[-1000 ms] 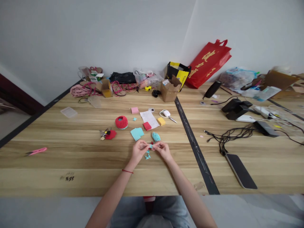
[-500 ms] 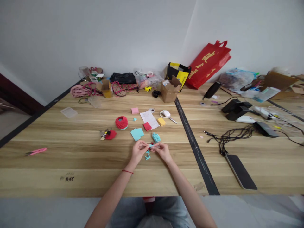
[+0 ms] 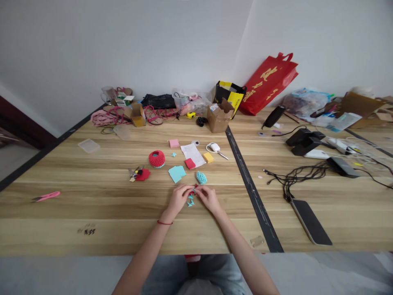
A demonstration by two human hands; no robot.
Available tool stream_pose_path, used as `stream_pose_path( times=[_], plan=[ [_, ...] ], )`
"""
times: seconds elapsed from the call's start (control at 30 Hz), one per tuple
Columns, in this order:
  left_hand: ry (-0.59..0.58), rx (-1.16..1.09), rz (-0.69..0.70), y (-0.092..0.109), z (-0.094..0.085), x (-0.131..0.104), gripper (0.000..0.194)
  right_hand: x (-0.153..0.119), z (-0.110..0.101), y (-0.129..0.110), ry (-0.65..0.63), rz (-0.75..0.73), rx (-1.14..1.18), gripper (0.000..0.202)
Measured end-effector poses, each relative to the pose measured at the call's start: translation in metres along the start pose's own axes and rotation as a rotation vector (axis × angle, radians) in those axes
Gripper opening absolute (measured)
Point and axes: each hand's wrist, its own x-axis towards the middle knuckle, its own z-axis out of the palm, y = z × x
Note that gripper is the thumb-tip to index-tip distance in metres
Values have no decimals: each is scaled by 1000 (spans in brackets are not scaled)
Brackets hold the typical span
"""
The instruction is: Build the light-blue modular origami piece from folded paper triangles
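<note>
A small folded paper piece [image 3: 193, 189], just below frame centre, is being pinched between the fingertips of the left hand [image 3: 179, 197] and right hand [image 3: 207, 196]. Folding appears underway; next calls for firm creasing. Teal triangles [image 3: 190, 201] are lying beneath, a teal woven piece [image 3: 202, 177] just above.
</note>
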Motion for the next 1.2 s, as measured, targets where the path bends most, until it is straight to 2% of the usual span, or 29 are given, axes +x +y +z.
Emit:
stream_pose_path(
  times=[0.1, 0.2, 0.4, 0.63, 0.87, 1.07, 1.2],
  plan=[
    [-6, 65, 69, -3, 1, 0, 12, -2, -3, 2, -18, -114, -135, 19],
    [-8, 135, 126, -6, 1, -1, 12, -2, -3, 6, -23, -144, -194, 18],
    [7, 145, 102, -7, -2, -1, 12, -1, 0, 5, 9, -168, -169, 17],
    [8, 34, 0, -5, 0, 1, 8, -1, -5, 3, 25, -83, -39, 19],
    [27, 28, -14, -6, 1, 0, 9, 0, 2, 0, 33, 10, 71, 23],
    [145, 186, 158, -4, -1, -1, 9, 3, 8, -1, 94, 125, 257, 27],
    [79, 327, 297, 1, -2, -2, 11, 6, 7, 2, 44, 173, 394, 34]
  ],
)
